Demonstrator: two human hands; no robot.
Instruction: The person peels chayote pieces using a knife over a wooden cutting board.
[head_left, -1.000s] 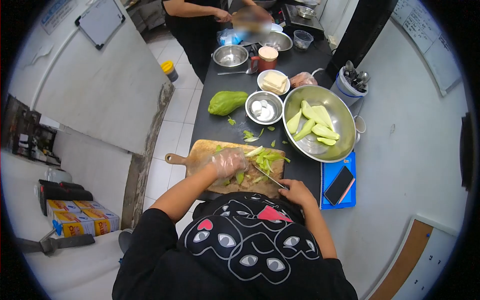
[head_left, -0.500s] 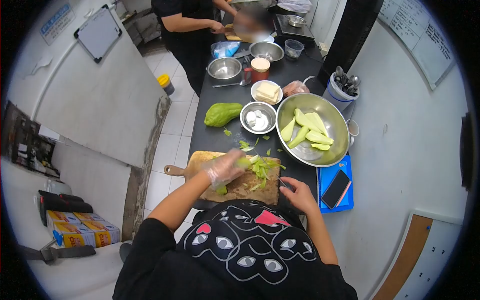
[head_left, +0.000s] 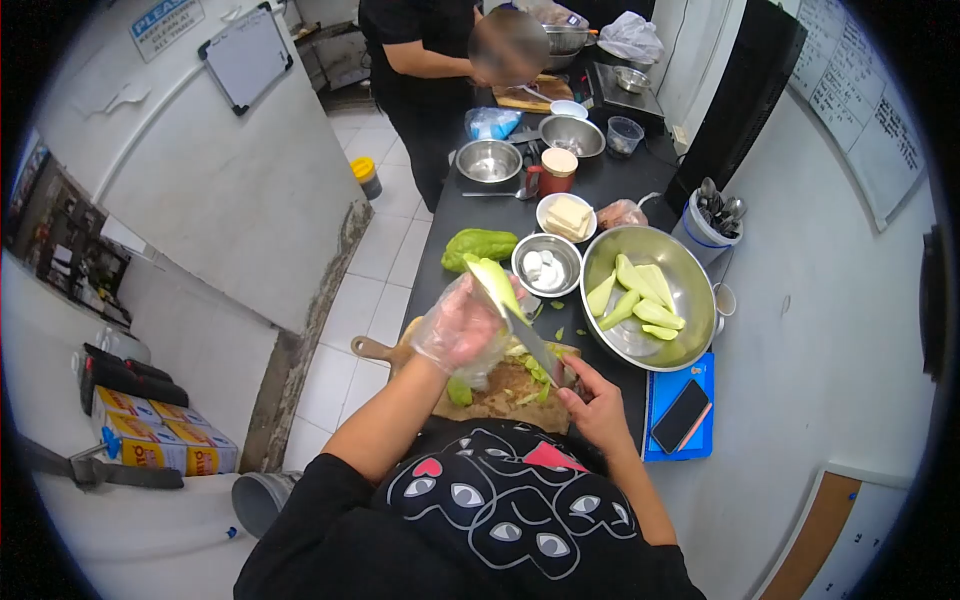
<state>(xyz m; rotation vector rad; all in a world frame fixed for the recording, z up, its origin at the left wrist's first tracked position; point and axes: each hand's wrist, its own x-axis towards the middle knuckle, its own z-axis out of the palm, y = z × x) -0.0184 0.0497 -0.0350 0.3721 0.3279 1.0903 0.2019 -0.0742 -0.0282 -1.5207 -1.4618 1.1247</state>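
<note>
My left hand (head_left: 462,328), in a clear plastic glove, is closed around a pale green chayote piece (head_left: 494,282), raised above the wooden cutting board (head_left: 492,404). My right hand (head_left: 597,405) grips a knife (head_left: 544,358), its blade slanting up and left to the piece. Whether the edge is cutting in cannot be made out. Green peelings (head_left: 527,378) lie on the board, partly behind the hands. Beyond my left hand rests a whole green chayote (head_left: 474,247). Several peeled chayote pieces (head_left: 640,292) sit inside the large steel bowl (head_left: 702,340) on the right.
Behind the board stand a small bowl of white pieces (head_left: 543,270), a dish of pale yellow slabs (head_left: 567,217), a red mug (head_left: 557,172) and steel bowls (head_left: 489,160). A phone (head_left: 682,417) lies on a blue folder at right. Another person (head_left: 420,80) works at the far end.
My left hand has lifted the chayote piece off the board and tilted it upright. The knife has come up to it in my right hand. The camera view has shifted.
</note>
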